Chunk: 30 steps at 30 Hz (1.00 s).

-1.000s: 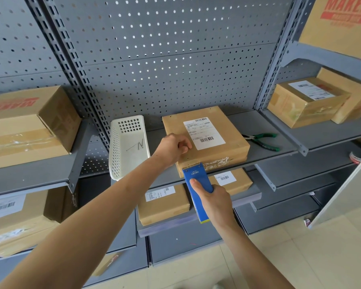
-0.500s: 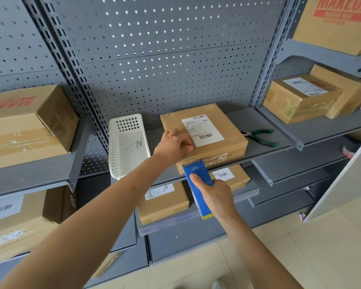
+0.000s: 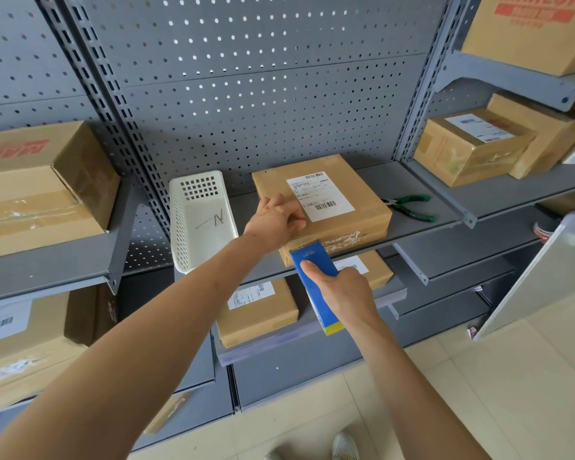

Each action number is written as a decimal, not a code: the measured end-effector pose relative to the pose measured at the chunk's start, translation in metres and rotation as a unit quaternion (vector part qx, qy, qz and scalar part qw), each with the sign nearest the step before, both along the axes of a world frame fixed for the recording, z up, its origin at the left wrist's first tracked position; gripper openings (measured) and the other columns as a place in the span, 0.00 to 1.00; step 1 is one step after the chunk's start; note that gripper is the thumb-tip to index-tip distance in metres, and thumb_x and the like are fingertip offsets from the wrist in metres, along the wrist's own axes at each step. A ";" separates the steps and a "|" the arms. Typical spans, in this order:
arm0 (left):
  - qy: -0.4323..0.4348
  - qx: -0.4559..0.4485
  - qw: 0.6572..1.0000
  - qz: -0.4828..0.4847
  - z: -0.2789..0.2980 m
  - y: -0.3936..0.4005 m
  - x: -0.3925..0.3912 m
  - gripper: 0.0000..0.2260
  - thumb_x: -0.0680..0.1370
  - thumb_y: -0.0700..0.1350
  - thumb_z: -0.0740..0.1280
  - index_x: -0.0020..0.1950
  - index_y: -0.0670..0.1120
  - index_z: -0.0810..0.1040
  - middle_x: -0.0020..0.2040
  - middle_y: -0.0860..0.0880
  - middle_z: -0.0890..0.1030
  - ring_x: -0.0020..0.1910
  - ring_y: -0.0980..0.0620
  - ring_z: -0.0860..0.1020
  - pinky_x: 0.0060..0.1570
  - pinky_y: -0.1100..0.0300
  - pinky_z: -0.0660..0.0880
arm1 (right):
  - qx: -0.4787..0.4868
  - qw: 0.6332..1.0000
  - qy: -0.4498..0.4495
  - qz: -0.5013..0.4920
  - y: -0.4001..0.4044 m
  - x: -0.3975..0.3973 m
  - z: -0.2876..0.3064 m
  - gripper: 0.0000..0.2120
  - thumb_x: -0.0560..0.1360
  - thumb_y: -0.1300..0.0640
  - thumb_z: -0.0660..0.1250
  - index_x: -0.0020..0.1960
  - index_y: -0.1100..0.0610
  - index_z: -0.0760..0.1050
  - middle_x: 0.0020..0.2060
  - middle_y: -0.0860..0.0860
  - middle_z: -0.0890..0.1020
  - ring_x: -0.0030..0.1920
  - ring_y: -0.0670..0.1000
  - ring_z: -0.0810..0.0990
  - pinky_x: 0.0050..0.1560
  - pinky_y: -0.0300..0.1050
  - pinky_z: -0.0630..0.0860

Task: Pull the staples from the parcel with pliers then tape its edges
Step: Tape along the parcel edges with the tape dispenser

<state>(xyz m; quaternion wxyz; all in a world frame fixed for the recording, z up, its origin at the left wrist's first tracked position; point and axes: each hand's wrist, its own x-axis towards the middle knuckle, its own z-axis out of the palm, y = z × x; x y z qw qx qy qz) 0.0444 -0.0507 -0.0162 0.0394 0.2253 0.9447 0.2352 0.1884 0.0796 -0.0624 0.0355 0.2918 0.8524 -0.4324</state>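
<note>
Parcel (image 3: 322, 204): flat brown carton with white shipping label, lying on the grey middle shelf (image 3: 422, 234), front face overhanging or flush with the shelf lip (cannot tell which). Its long front edge runs left to right across the view; torn white paper residue shows along that face to the right of the tool. Left hand (image 3: 274, 220) rests on the parcel's near-left top corner, fingers curled over the lid and pressing down, thumb side toward the label; it grips nothing separate, just steadies the box. Right hand (image 3: 342, 290) holds the blue tape dispenser (image 3: 314, 280) from below the shelf line, fingers wrapped round its body, index finger laid along its back; the dispenser's top end touches the parcel's front face just under the left hand. Dispenser long axis runs up and slightly left, roughly square to the front edge. Judgement: taping stage, so the coming stroke must travel rightward along that edge, away from the bracing hand. Green-handled pliers (image 3: 410, 207) lie on the shelf just right of the parcel, untouched. White perforated basket (image 3: 201, 217) stands left of the parcel with a few loose metal bits, probably pulled staples. Other cartons sit on neighbouring shelves.
</note>
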 end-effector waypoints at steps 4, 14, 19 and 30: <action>0.000 -0.014 1.000 -0.004 0.000 0.000 -0.001 0.07 0.82 0.52 0.66 0.59 0.55 0.79 0.62 0.50 0.71 0.63 0.47 0.65 0.68 0.50 0.68 | 0.039 0.999 -0.005 0.003 -0.002 0.004 0.009 0.34 0.72 0.24 0.66 0.37 0.57 0.70 0.33 0.51 0.78 0.35 0.53 0.80 0.33 0.46 0.72; -0.010 0.002 1.000 0.008 0.001 0.000 -0.001 0.05 0.82 0.51 0.66 0.57 0.56 0.78 0.61 0.51 0.71 0.64 0.49 0.65 0.64 0.53 0.70 | 0.132 0.991 0.007 0.002 -0.002 0.012 0.018 0.33 0.71 0.23 0.66 0.37 0.55 0.68 0.35 0.48 0.76 0.43 0.56 0.81 0.38 0.47 0.72; -0.021 0.012 1.000 0.013 0.001 0.000 -0.001 0.04 0.82 0.51 0.67 0.56 0.57 0.79 0.61 0.52 0.71 0.65 0.49 0.65 0.64 0.52 0.71 | 0.156 0.988 0.001 0.000 0.002 0.019 0.020 0.33 0.71 0.24 0.66 0.37 0.56 0.71 0.35 0.49 0.78 0.41 0.55 0.81 0.38 0.47 0.73; -0.009 0.052 0.998 0.035 -0.004 0.002 -0.005 0.05 0.81 0.47 0.67 0.54 0.54 0.82 0.59 0.50 0.73 0.63 0.47 0.66 0.68 0.55 0.67 | 0.196 0.980 0.029 -0.036 0.047 0.019 0.052 0.33 0.70 0.23 0.65 0.39 0.55 0.75 0.35 0.51 0.80 0.38 0.55 0.81 0.40 0.48 0.77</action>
